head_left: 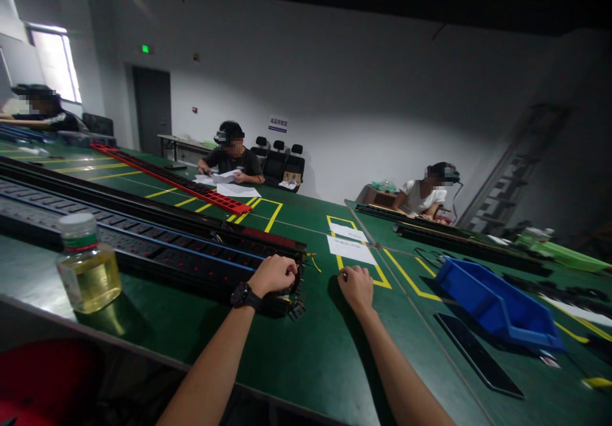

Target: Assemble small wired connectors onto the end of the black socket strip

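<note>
A long black frame point(191, 261) with blue strips and rows of small red marks lies on the green table, stretching off to the left. At its near right end, my left hand point(275, 275), with a black watch at the wrist, rests with curled fingers; what its fingertips grip is hidden. Yellow wires point(313, 262) stick out just beyond that end, and a small black part point(296, 312) hangs below it. To the right, apart from the frame, my right hand point(357, 286) is closed over the tabletop. Something small and dark shows at its fingertips, too small to name.
A bottle of yellow liquid point(90, 263) stands at the left front. On the right are a blue bin point(497, 301) and a dark phone-like slab point(478, 352). Paper sheets point(351, 249) lie beyond my right hand, a red slotted rail point(191, 185) farther back. Several people sit around.
</note>
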Motion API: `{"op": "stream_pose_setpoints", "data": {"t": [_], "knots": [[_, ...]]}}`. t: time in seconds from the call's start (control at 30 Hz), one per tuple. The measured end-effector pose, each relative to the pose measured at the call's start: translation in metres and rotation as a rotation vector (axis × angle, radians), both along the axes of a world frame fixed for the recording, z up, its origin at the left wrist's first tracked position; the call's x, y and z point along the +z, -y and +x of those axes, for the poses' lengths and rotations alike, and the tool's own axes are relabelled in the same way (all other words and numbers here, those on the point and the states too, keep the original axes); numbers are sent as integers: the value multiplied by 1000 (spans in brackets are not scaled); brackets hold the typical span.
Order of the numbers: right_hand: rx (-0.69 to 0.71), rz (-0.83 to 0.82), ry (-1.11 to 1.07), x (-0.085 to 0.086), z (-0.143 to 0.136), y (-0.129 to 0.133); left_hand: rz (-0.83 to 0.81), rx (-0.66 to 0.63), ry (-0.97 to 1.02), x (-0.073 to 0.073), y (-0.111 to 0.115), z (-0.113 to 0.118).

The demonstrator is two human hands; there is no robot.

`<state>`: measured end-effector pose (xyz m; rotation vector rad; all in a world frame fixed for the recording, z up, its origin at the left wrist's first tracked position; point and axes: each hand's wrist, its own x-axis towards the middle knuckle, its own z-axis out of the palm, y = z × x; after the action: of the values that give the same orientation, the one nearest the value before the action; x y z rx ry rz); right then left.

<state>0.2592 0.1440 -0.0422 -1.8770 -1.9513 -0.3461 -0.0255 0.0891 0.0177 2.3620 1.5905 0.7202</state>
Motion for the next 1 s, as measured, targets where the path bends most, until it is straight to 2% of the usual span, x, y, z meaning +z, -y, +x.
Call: {"op": "stream_pose_setpoints", "data": {"t": [0.1, 0.27, 0.37, 0.8, 1.0], "knots": [[65, -7, 3, 0, -1, 0, -3, -2, 0, 1, 1, 0], [254, -33, -61, -5, -2, -5, 6, -4, 3, 1, 0, 0], [304, -27, -85, -9, -2, -8, 8, -7, -1, 0, 0, 0], [231, -67, -247, -17, 6, -16, -1, 9, -37, 1, 1, 1], [154, -79, -167, -16, 10, -17, 0, 5, -35, 2, 1, 1]]}}
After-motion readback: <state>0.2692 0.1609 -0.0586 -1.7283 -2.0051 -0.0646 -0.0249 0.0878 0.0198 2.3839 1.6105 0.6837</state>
